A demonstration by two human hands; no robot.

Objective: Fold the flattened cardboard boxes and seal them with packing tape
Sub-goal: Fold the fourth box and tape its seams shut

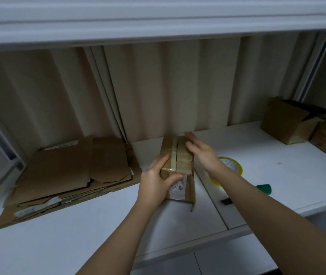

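Note:
A small cardboard box (178, 155) stands on the white table (78, 231), its top flaps closed with a strip of tape along the seam. My left hand (156, 185) grips the box's near left corner, thumb on the front face. My right hand (201, 153) lies flat on the right top flap with its fingers straight. A roll of packing tape (232, 165) lies just right of the box, partly hidden behind my right forearm. A pile of flattened cardboard boxes (68, 175) lies at the left.
Folded boxes (289, 124) stand at the far right of the table. A green object (265, 189) and a small dark piece (225, 201) lie near the right front edge. Beige curtains (158, 86) hang behind the table.

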